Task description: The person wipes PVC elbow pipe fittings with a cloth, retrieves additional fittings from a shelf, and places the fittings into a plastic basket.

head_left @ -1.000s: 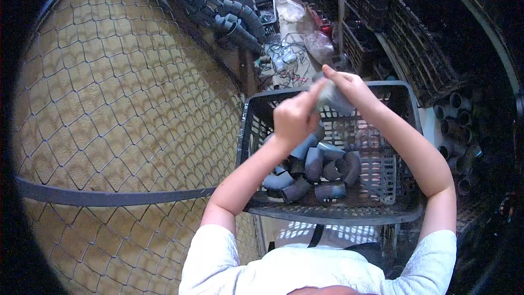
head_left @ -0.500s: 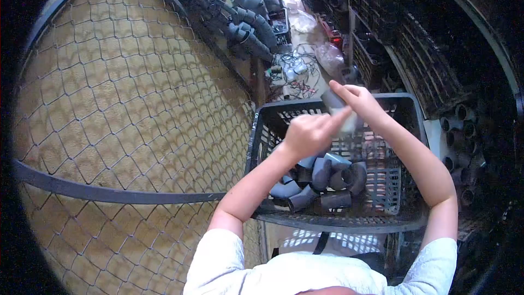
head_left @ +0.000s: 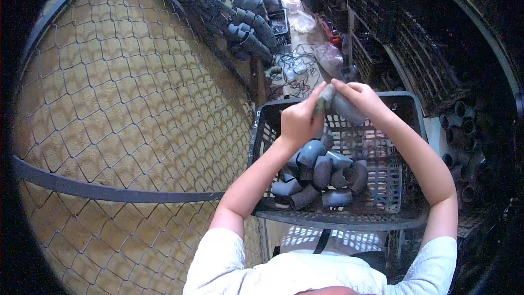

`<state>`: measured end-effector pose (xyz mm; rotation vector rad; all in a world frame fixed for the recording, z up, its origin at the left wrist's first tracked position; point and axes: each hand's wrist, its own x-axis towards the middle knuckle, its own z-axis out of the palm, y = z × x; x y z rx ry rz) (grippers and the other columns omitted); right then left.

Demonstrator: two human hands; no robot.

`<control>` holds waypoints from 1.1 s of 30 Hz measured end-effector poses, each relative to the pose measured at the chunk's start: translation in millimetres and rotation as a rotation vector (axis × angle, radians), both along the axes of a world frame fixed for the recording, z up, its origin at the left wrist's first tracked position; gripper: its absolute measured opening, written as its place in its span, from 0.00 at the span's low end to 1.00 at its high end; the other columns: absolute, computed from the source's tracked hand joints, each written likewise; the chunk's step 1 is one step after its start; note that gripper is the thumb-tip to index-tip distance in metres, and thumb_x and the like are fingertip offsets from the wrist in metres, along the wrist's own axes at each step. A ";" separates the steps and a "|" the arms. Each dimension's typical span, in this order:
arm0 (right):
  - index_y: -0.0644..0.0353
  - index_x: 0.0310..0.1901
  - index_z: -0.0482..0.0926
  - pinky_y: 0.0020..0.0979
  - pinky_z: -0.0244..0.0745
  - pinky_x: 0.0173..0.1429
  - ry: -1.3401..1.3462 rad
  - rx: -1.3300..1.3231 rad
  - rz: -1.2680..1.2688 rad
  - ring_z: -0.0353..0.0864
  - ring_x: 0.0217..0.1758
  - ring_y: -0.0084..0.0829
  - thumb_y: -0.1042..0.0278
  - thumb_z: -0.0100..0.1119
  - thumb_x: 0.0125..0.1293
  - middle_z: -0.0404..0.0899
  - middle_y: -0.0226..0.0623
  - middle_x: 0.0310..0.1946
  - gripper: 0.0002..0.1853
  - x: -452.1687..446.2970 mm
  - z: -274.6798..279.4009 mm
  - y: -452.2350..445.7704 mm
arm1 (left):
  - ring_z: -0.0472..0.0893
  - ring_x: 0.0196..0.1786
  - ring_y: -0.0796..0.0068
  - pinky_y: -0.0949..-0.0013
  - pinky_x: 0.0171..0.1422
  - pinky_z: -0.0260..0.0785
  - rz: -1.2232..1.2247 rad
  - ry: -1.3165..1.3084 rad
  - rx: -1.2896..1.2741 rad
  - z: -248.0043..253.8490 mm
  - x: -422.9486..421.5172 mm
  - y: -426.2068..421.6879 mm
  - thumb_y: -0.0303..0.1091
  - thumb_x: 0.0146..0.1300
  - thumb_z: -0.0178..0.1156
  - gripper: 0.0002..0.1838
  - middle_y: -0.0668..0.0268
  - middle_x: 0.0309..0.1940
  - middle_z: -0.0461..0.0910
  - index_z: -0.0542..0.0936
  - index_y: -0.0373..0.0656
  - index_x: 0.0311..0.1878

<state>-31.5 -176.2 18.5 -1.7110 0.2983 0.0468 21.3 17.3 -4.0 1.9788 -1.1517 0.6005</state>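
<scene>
Over the far part of a black plastic crate (head_left: pixel 333 220), both of my hands are close together. My right hand (head_left: pixel 357 98) is wrapped round a grey pipe fitting (head_left: pixel 348 112), whose lower end shows below the fingers. My left hand (head_left: pixel 302 120) is closed on a pale, greenish cloth-like piece (head_left: pixel 326 97) that touches the fitting's left side. Beneath my hands, several grey pipe elbows (head_left: pixel 322 170) lie in a heap in the left and middle part of the crate.
Chain-link mesh (head_left: pixel 120 93) runs along the left. Grey fittings (head_left: pixel 245 27) are piled behind it at the top. Racks with black crates (head_left: pixel 420 49) and more pipe fittings (head_left: pixel 468 125) line the right. Cables (head_left: pixel 297 68) and plastic bags lie beyond the crate.
My left hand has moved back and forth across the fitting with the pale piece and is now higher and further left. More of the elbows show below it. The view has shifted slightly.
</scene>
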 end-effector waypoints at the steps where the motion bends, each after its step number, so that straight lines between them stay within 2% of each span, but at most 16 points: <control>1: 0.65 0.41 0.84 0.24 0.69 0.40 0.034 0.050 0.018 0.74 0.34 0.18 0.30 0.59 0.64 0.81 0.29 0.32 0.35 -3.1 4.9 0.3 | 0.82 0.23 0.58 0.59 0.29 0.74 -0.026 -0.027 0.018 2.1 -5.6 -0.3 0.28 0.54 0.60 0.32 0.55 0.24 0.80 0.74 0.40 0.67; 4: 0.61 0.42 0.85 0.22 0.69 0.41 0.074 0.189 -0.002 0.76 0.34 0.18 0.31 0.60 0.63 0.82 0.29 0.34 0.33 -7.0 10.5 1.4 | 0.82 0.23 0.62 0.62 0.30 0.74 -0.176 -0.160 0.111 8.9 -15.9 2.5 0.29 0.46 0.62 0.37 0.57 0.24 0.81 0.74 0.40 0.67; 6: 0.60 0.41 0.85 0.23 0.70 0.41 0.162 0.272 -0.041 0.77 0.34 0.20 0.30 0.58 0.64 0.83 0.30 0.34 0.33 -8.2 17.5 1.6 | 0.82 0.24 0.61 0.62 0.31 0.74 -0.132 -0.306 0.252 18.6 -6.2 8.3 0.31 0.44 0.63 0.38 0.57 0.25 0.81 0.75 0.42 0.66; 8: 0.60 0.40 0.86 0.26 0.71 0.42 0.218 0.205 -0.011 0.79 0.34 0.22 0.27 0.53 0.65 0.83 0.32 0.33 0.36 -10.1 23.5 1.6 | 0.80 0.22 0.58 0.60 0.30 0.74 -0.018 -0.110 0.039 16.7 3.9 4.4 0.30 0.48 0.62 0.35 0.56 0.26 0.82 0.77 0.45 0.65; 12: 0.60 0.42 0.85 0.28 0.72 0.45 0.141 0.106 0.058 0.79 0.37 0.24 0.28 0.44 0.70 0.84 0.34 0.35 0.37 -9.8 16.4 6.0 | 0.77 0.25 0.60 0.60 0.32 0.74 -0.147 -0.169 0.036 2.0 -7.4 2.7 0.32 0.49 0.62 0.34 0.61 0.24 0.77 0.78 0.49 0.65; 14: 0.59 0.44 0.85 0.28 0.72 0.46 0.158 0.121 0.054 0.79 0.38 0.24 0.28 0.42 0.71 0.84 0.34 0.36 0.37 -5.8 9.7 2.6 | 0.76 0.34 0.68 0.65 0.40 0.70 -0.216 -0.358 0.237 16.8 -25.5 1.4 0.37 0.47 0.62 0.31 0.69 0.32 0.74 0.81 0.55 0.60; 16: 0.58 0.44 0.85 0.28 0.72 0.46 0.162 0.183 0.025 0.79 0.38 0.24 0.29 0.42 0.72 0.84 0.34 0.37 0.36 -2.6 5.2 1.2 | 0.76 0.42 0.67 0.64 0.46 0.68 -0.113 -0.397 0.209 13.6 -19.5 -0.2 0.36 0.47 0.62 0.30 0.70 0.38 0.75 0.81 0.58 0.60; 18: 0.58 0.45 0.85 0.28 0.72 0.46 0.179 0.225 0.033 0.79 0.38 0.23 0.30 0.42 0.72 0.84 0.34 0.37 0.35 -1.8 3.9 0.4 | 0.74 0.49 0.60 0.56 0.53 0.67 0.058 -0.263 0.114 13.9 -6.9 2.3 0.32 0.52 0.62 0.27 0.64 0.42 0.74 0.80 0.54 0.59; 20: 0.58 0.44 0.84 0.28 0.72 0.45 0.204 0.242 0.076 0.79 0.39 0.23 0.30 0.42 0.72 0.83 0.33 0.37 0.35 -2.4 9.4 1.7 | 0.75 0.48 0.58 0.56 0.54 0.67 0.130 -0.234 0.085 13.7 -2.4 2.6 0.31 0.53 0.62 0.26 0.63 0.44 0.76 0.79 0.48 0.59; 22: 0.58 0.43 0.84 0.28 0.72 0.43 0.125 0.265 0.034 0.78 0.36 0.23 0.32 0.46 0.71 0.82 0.33 0.36 0.33 -2.4 7.6 7.6 | 0.76 0.48 0.59 0.57 0.54 0.67 0.011 -0.154 0.126 11.8 -15.1 1.6 0.32 0.55 0.61 0.26 0.61 0.45 0.77 0.78 0.43 0.60; 24: 0.59 0.43 0.84 0.27 0.71 0.41 0.119 0.317 -0.056 0.78 0.35 0.23 0.32 0.48 0.70 0.82 0.33 0.35 0.32 -5.6 14.1 9.9 | 0.79 0.46 0.62 0.61 0.53 0.67 -0.083 -0.310 0.193 15.6 -26.3 -0.1 0.33 0.57 0.60 0.28 0.63 0.42 0.79 0.76 0.42 0.63; 26: 0.58 0.41 0.84 0.27 0.71 0.40 0.130 0.334 -0.022 0.79 0.34 0.23 0.32 0.50 0.69 0.82 0.32 0.33 0.32 -7.9 18.6 4.2 | 0.80 0.42 0.63 0.62 0.51 0.68 -0.092 -0.388 0.204 15.8 -23.4 -0.4 0.34 0.57 0.61 0.28 0.64 0.39 0.79 0.76 0.42 0.63; 28: 0.58 0.40 0.84 0.26 0.71 0.40 0.143 0.300 0.013 0.79 0.34 0.23 0.31 0.50 0.68 0.83 0.32 0.33 0.32 -10.0 22.2 4.2 | 0.82 0.41 0.63 0.61 0.49 0.69 0.003 -0.239 0.106 13.3 -11.0 1.0 0.32 0.56 0.62 0.25 0.62 0.40 0.82 0.79 0.41 0.59; 29: 0.57 0.39 0.84 0.27 0.71 0.38 0.149 0.314 0.025 0.79 0.33 0.23 0.31 0.50 0.68 0.83 0.31 0.31 0.32 -9.2 18.1 6.1 | 0.84 0.38 0.63 0.63 0.43 0.72 0.065 -0.167 0.013 14.7 -8.1 -0.2 0.30 0.54 0.64 0.22 0.60 0.42 0.84 0.80 0.43 0.55; 32: 0.57 0.38 0.85 0.28 0.70 0.37 0.121 0.262 -0.004 0.79 0.33 0.23 0.32 0.51 0.67 0.83 0.31 0.32 0.31 -13.3 23.0 12.3 | 0.84 0.34 0.64 0.65 0.37 0.74 -0.098 -0.187 -0.044 2.1 -17.9 -1.2 0.28 0.52 0.65 0.22 0.61 0.41 0.86 0.80 0.44 0.53; 33: 0.59 0.40 0.85 0.29 0.71 0.38 0.172 0.265 -0.006 0.79 0.34 0.25 0.32 0.51 0.67 0.83 0.32 0.33 0.32 -10.5 19.8 8.1 | 0.84 0.30 0.64 0.67 0.33 0.74 -0.163 -0.272 0.053 0.7 -24.8 -3.4 0.29 0.51 0.65 0.22 0.63 0.37 0.86 0.81 0.44 0.53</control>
